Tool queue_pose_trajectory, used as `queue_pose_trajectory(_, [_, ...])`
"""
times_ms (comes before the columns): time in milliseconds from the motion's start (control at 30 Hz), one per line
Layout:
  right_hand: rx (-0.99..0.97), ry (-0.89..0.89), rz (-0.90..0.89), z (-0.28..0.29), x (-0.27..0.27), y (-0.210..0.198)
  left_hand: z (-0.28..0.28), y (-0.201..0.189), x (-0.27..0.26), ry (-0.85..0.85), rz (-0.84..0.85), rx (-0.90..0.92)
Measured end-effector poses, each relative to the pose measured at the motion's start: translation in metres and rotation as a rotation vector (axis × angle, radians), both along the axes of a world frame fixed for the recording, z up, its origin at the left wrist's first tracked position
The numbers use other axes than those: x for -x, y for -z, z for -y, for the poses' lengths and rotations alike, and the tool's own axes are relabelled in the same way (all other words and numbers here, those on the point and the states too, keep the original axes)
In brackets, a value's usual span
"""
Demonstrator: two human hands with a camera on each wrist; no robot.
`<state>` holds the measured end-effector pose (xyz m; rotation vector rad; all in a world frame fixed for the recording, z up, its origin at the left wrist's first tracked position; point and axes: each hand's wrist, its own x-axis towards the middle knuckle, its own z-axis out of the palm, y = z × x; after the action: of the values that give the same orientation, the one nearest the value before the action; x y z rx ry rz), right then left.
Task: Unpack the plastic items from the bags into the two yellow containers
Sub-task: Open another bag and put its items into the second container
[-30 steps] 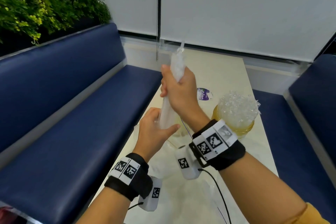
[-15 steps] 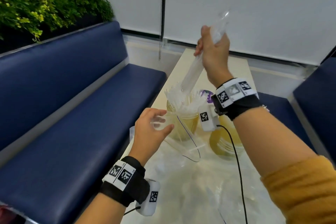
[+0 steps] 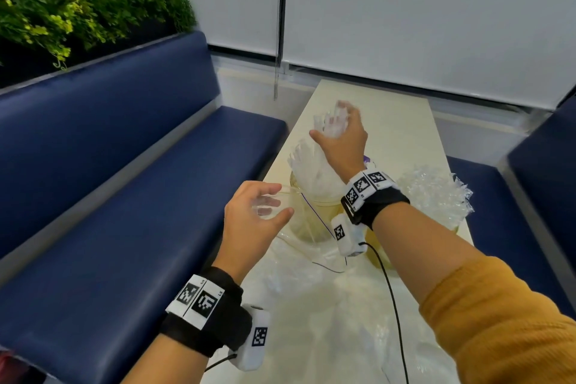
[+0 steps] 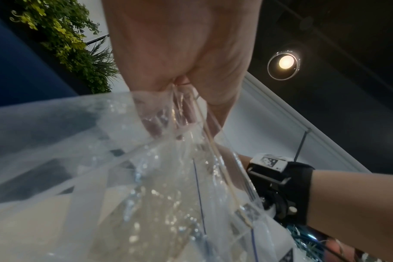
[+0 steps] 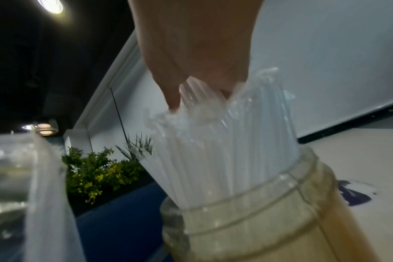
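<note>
A bundle of long white plastic items [image 3: 311, 171] stands upright in the left yellow container [image 3: 311, 221] on the table. My right hand [image 3: 335, 131] sits on top of the bundle, fingers curled into its upper ends; the right wrist view shows the right hand [image 5: 198, 92] gripping the bundle [image 5: 224, 150] above the container [image 5: 269, 221]. My left hand [image 3: 274, 201] is beside that container and pinches a clear plastic bag [image 3: 311, 256]. The left wrist view shows the left hand [image 4: 182, 109] with the bag [image 4: 101, 159] bunched in it. The right yellow container [image 3: 383, 259] holds a heap of clear plastic items [image 3: 433, 196].
Crumpled clear bags [image 3: 327, 321] cover the near end of the cream table [image 3: 389, 121]. A purple-and-white round thing [image 3: 369, 160] lies behind the containers. Blue benches flank the table on the left [image 3: 124, 196] and right [image 3: 545, 196]. Plants [image 3: 78, 9] stand behind the left bench.
My right hand, raised high half a second ago with the clear wrapping, has come down onto the tops of the bundle in the left container. The left hand has stayed beside the container.
</note>
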<state>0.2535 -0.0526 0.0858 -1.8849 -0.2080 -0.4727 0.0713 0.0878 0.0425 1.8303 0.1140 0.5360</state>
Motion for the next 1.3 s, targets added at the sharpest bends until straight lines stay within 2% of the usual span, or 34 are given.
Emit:
queue_pose_trajectory(67, [-0.058, -0.054, 0.159, 0.001, -0.003, -0.008, 0.002, -0.002, 0.0, 0.013, 0.002, 0.003])
queue_pose_trajectory(100, [-0.022, -0.072, 0.232, 0.001, -0.005, -0.011, 0.002, -0.002, 0.0, 0.016, 0.003, 0.004])
queue_pose_trajectory(200, [0.256, -0.078, 0.383, 0.003, -0.011, -0.009, 0.002, -0.004, 0.002, 0.02, 0.0, 0.011])
queue_pose_trajectory(267, [0.547, -0.058, 0.349, 0.006, -0.008, 0.003, 0.001, -0.005, 0.003, 0.024, 0.0, 0.012])
queue_pose_trajectory(333, [0.848, -0.048, 0.199, 0.009, -0.001, 0.018, 0.001, -0.006, 0.004, 0.026, 0.001, 0.011])
queue_pose_trajectory(367, [0.917, -0.027, 0.153, 0.011, 0.003, 0.021, 0.001, -0.006, 0.005, 0.026, 0.001, 0.011])
queue_pose_trajectory(433, [0.888, 0.043, 0.151, 0.009, 0.01, 0.012, 0.0, -0.006, 0.006, 0.024, 0.0, 0.007])
queue_pose_trajectory(500, [0.797, 0.122, 0.289, 0.001, 0.01, -0.005, -0.001, -0.006, 0.006, 0.018, -0.002, 0.0])
queue_pose_trajectory(567, [0.705, 0.074, 0.436, -0.013, 0.005, -0.017, -0.001, -0.006, 0.007, 0.016, -0.008, 0.001])
queue_pose_trajectory(600, [0.733, 0.0, 0.462, -0.021, 0.002, -0.02, -0.001, -0.006, 0.007, 0.016, -0.011, 0.007])
queue_pose_trajectory(700, [1.06, -0.223, 0.358, -0.035, -0.007, -0.01, -0.001, -0.008, 0.007, 0.016, -0.019, 0.02])
queue_pose_trajectory(767, [1.327, -0.256, 0.237, -0.033, -0.007, 0.01, -0.001, -0.009, 0.008, 0.018, -0.022, 0.017])
queue_pose_trajectory(800, [1.393, -0.241, 0.187, -0.03, -0.006, 0.017, -0.002, -0.009, 0.008, 0.019, -0.024, 0.014])
queue_pose_trajectory(833, [1.381, -0.22, 0.146, -0.028, -0.002, 0.019, -0.002, -0.01, 0.008, 0.021, -0.026, 0.01])
queue_pose_trajectory(900, [1.178, -0.139, 0.117, -0.026, 0.0, 0.01, -0.001, -0.01, 0.009, 0.023, -0.029, 0.007])
queue_pose_trajectory(1000, [0.965, 0.028, 0.323, -0.021, -0.004, -0.011, 0.001, -0.01, 0.009, 0.033, -0.031, 0.013])
queue_pose_trajectory(1033, [0.97, 0.051, 0.336, -0.018, -0.007, -0.014, 0.001, -0.011, 0.009, 0.034, -0.029, 0.012])
queue_pose_trajectory(1067, [1.029, 0.032, 0.274, -0.013, -0.011, -0.013, 0.001, -0.011, 0.008, 0.039, -0.026, 0.012])
queue_pose_trajectory(1167, [1.298, -0.129, -0.048, 0.002, -0.009, 0.005, 0.001, -0.011, 0.008, 0.069, -0.022, 0.019])
queue_pose_trajectory(1200, [1.315, -0.146, -0.074, 0.007, -0.006, 0.009, 0.001, -0.01, 0.008, 0.078, -0.022, 0.019])
queue_pose_trajectory(1300, [1.159, -0.088, 0.068, 0.016, 0.006, 0.001, 0.003, -0.009, 0.008, 0.091, -0.015, 0.014])
